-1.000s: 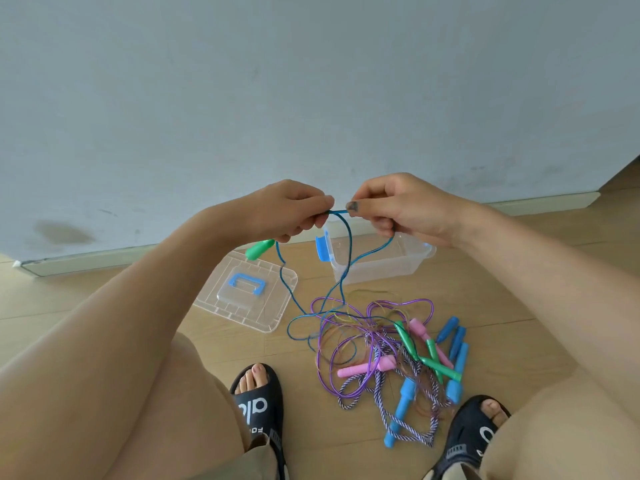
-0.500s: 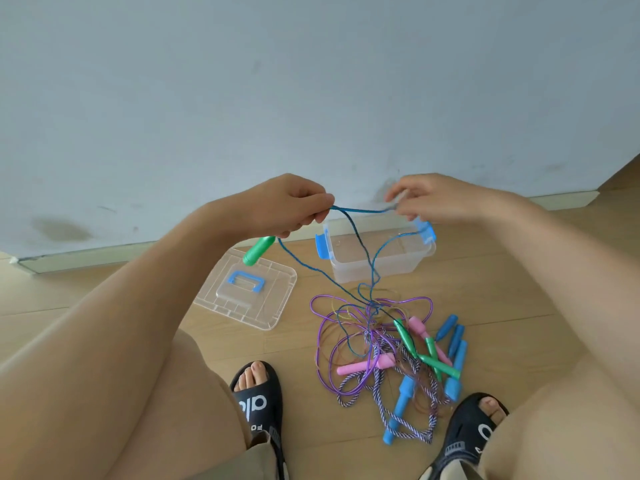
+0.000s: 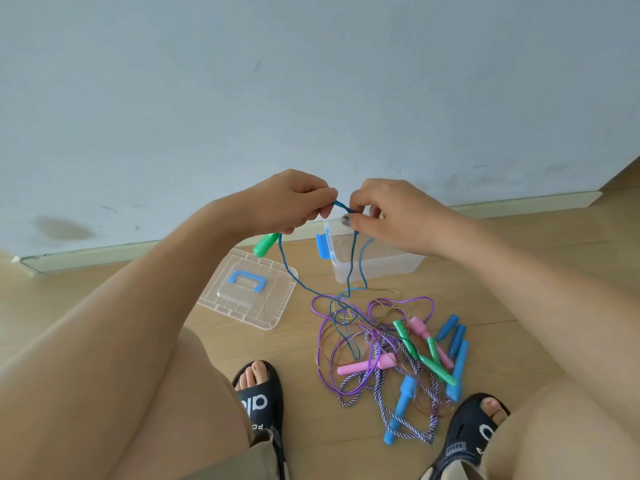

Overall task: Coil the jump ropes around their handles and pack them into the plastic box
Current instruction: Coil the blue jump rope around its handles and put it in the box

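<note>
I hold my left hand [image 3: 294, 202] curled round a green handle [image 3: 266, 244], whose lower end sticks out below my fist, and my fingertips there pinch the blue rope [image 3: 294, 271] that runs from it. My right hand [image 3: 391, 216] is close beside the left, thumb and forefinger pinching the same blue rope, so a short arc of it bridges the two hands. From there the rope hangs in loops down to the floor.

The floor [image 3: 138, 306] is pale wood boards, meeting a grey-blue wall [image 3: 311, 81] at a light skirting board [image 3: 104, 254]; the wall has a dark smudge low on the left. The clear plastic box [image 3: 377, 268], with a blue latch on its near end, stands by the skirting, just under my right hand. Its clear lid [image 3: 249, 289], with a blue carry handle, lies flat to the left of it. Nearer to me lies the tangled pile of jump ropes [image 3: 391, 351]: purple, striped and thin cords with pink, green and blue handles. My feet in black sandals [image 3: 259, 400] sit at either side of the pile.
</note>
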